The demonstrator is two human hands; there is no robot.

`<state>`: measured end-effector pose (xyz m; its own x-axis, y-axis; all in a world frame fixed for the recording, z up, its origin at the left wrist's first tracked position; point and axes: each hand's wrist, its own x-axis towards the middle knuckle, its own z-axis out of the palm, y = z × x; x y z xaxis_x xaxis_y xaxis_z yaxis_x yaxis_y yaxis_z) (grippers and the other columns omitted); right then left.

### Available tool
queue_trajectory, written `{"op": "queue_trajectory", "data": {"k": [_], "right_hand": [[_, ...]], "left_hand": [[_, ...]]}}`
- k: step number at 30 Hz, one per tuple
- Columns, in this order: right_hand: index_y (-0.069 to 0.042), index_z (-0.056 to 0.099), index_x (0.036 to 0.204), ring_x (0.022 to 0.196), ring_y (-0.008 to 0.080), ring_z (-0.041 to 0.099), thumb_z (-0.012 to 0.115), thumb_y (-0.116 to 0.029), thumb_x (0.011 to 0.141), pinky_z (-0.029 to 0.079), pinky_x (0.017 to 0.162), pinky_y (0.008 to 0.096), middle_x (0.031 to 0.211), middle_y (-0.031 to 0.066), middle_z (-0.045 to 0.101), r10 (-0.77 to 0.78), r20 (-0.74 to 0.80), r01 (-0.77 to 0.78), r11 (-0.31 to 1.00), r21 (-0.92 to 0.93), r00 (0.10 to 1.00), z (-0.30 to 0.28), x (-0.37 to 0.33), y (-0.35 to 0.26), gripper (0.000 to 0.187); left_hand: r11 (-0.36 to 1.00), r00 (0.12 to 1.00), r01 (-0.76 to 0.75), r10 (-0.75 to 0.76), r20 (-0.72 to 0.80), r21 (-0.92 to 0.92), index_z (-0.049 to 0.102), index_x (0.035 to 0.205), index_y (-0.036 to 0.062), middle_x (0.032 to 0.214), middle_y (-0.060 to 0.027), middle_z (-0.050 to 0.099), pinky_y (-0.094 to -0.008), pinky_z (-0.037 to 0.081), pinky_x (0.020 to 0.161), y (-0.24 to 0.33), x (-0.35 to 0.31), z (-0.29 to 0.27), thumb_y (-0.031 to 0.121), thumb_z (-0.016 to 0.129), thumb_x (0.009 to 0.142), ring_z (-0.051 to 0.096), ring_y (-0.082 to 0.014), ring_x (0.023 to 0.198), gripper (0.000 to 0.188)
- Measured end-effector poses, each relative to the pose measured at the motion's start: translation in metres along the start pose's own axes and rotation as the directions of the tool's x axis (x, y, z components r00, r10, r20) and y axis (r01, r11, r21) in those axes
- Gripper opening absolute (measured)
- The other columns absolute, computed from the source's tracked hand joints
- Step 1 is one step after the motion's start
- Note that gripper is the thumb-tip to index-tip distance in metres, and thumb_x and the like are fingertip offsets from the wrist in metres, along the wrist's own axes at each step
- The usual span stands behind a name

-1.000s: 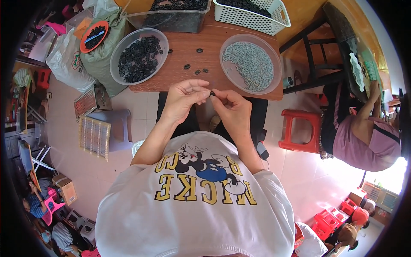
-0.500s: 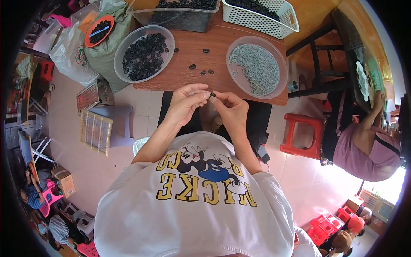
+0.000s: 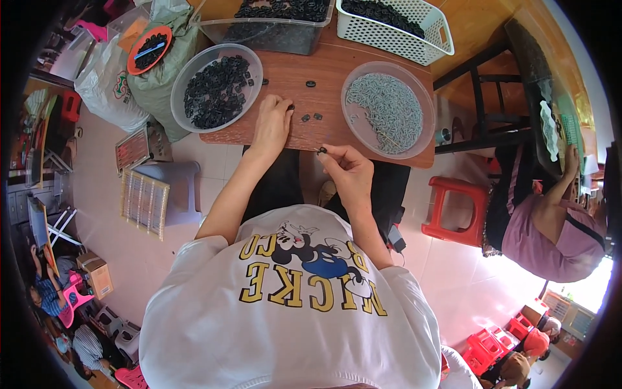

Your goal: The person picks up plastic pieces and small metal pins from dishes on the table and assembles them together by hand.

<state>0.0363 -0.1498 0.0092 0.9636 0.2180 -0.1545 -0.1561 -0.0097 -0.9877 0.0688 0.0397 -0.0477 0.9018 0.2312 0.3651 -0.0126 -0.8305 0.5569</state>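
Observation:
My left hand [image 3: 273,123] lies on the brown wooden table [image 3: 285,65], its fingertips touching a small black ring [image 3: 291,107] among a few loose black rings [image 3: 311,117]. My right hand [image 3: 348,168] is held at the table's near edge, pinching a small black ring piece [image 3: 322,150] between thumb and forefinger. A clear round bowl of black rings [image 3: 217,87] stands left of my left hand. Another clear round bowl, filled with pale grey-green small parts [image 3: 387,107], sits to the right.
A clear tub [image 3: 272,19] and a white basket [image 3: 395,23], both with black parts, stand at the table's far side. Sacks [image 3: 155,71] and an orange dish [image 3: 149,48] are at left. A red stool [image 3: 453,207] and a seated person [image 3: 551,214] are at right.
My left hand has left the right hand and reached forward onto the table to the loose black rings. My right hand keeps the small black piece.

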Motion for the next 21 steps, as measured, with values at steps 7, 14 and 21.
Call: {"op": "queue_trajectory", "data": {"k": [7, 14, 21], "right_hand": [[0.003, 0.065, 0.096, 0.059, 0.0047, 0.053, 0.065, 0.001, 0.079, 0.04, 0.056, 0.0158, 0.072, 0.0013, 0.062, -0.038, 0.041, 0.036, 0.998, 0.049, 0.998, 0.004, 0.013, 0.001, 0.017], [0.006, 0.064, 0.094, 0.064, 0.0091, 0.06, 0.064, 0.001, 0.079, 0.045, 0.059, 0.0183, 0.077, 0.0079, 0.066, -0.047, 0.047, 0.042, 0.994, 0.096, 0.998, 0.01, 0.025, -0.014, 0.016], [0.006, 0.063, 0.093, 0.065, 0.0102, 0.061, 0.064, 0.001, 0.08, 0.047, 0.061, 0.0191, 0.08, 0.0104, 0.067, -0.053, 0.054, 0.049, 0.995, 0.085, 0.997, 0.013, 0.022, -0.017, 0.014]], "left_hand": [[0.736, 0.915, 0.402, -0.31, 0.257, -0.544, 0.061, 0.101, -0.005, 0.092, -0.0142, 0.064, -0.0309, 0.051, 0.067, 0.005, -0.001, -0.014, 0.002, 0.064, 0.08, 0.063, -0.0238, 0.078, 0.023], [-0.217, 0.732, 0.594, -0.252, 0.633, -0.774, 0.055, 0.112, -0.0065, 0.1, -0.0147, 0.063, -0.0258, 0.054, 0.081, 0.028, -0.016, -0.042, -0.001, 0.058, 0.085, 0.064, -0.0189, 0.09, 0.028], [-0.317, 0.771, 0.563, -0.133, 0.623, -0.764, 0.052, 0.118, -0.0052, 0.099, -0.0161, 0.063, -0.0267, 0.054, 0.08, 0.035, -0.021, -0.051, 0.0, 0.057, 0.086, 0.064, -0.0191, 0.09, 0.033]]}}
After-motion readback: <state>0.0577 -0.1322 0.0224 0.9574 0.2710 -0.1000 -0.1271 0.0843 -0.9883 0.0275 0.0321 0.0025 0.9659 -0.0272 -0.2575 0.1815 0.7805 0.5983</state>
